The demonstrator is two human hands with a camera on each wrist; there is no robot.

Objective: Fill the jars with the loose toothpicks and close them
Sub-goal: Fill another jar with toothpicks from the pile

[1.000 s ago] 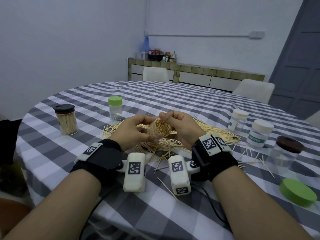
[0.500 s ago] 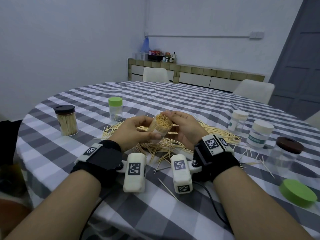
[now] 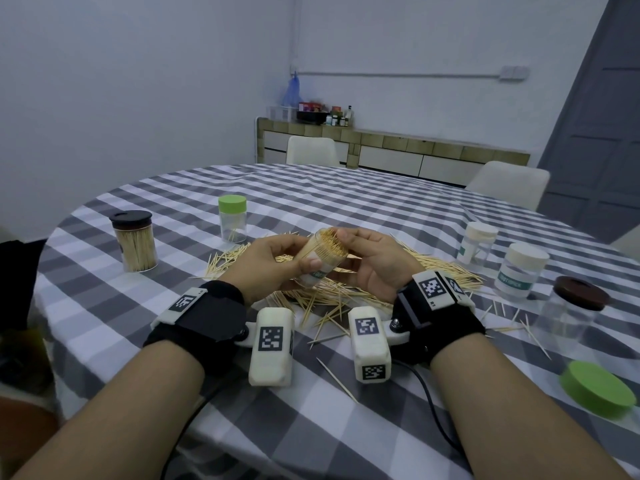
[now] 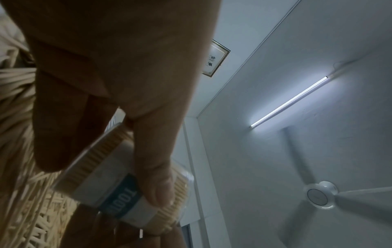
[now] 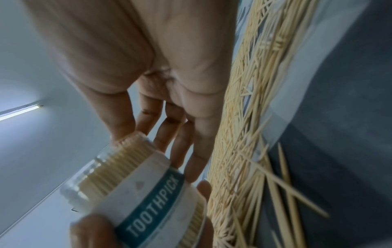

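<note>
My left hand (image 3: 273, 261) grips a clear jar (image 3: 320, 258) labelled TOOTHPICK, packed full of toothpicks and without a lid. It is tilted, mouth up and a little toward me, above the loose toothpick pile (image 3: 346, 292). My right hand (image 3: 370, 258) is at the jar's mouth. Its thumb rests on the toothpick tips and its fingers stretch out behind the jar. The left wrist view shows my thumb across the jar's label (image 4: 118, 198). In the right wrist view the jar (image 5: 144, 193) is below my straight fingers (image 5: 197, 151), with the pile (image 5: 250, 117) to the right.
A full black-lidded jar (image 3: 133, 242) and a green-lidded jar (image 3: 232, 220) stand at the left. Two white-lidded jars (image 3: 479, 242) (image 3: 523, 271) and a brown-lidded clear jar (image 3: 571, 310) stand at the right. A loose green lid (image 3: 594, 388) lies near the table edge. Stray toothpicks lie around.
The jar has turned from mouth facing me to more upright and has risen slightly. My right hand has shifted to the top of the jar's mouth.
</note>
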